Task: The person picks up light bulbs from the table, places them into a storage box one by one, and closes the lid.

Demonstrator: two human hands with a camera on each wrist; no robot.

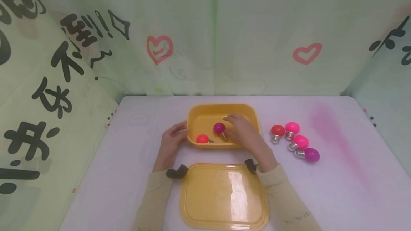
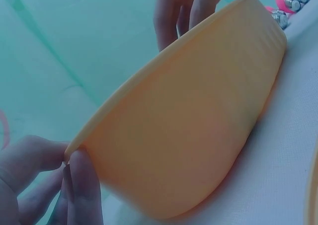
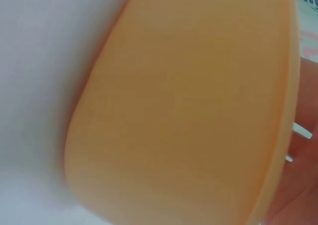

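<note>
Tray [image 1: 221, 145] holds two bulbs [image 1: 219, 128], left hand [image 1: 171, 141] pinching its rim, right hand [image 1: 246, 134] over it, fingers parted

Between nine and ten o'clock in the head view, the left cloth [image 1: 93, 138] is carrying large black characters [image 1: 52, 97], 不 [image 1: 67, 61] showing among them, an exclamation mark [image 1: 101, 20] and diamond outline [image 1: 121, 25] following toward ten. The back cloth [image 1: 224, 27] is bearing red hearts [image 1: 158, 51] near eleven and two. The right sleeve's [image 1: 285, 191] lettering [image 1: 300, 218], near five, is proving unreadable.
</note>
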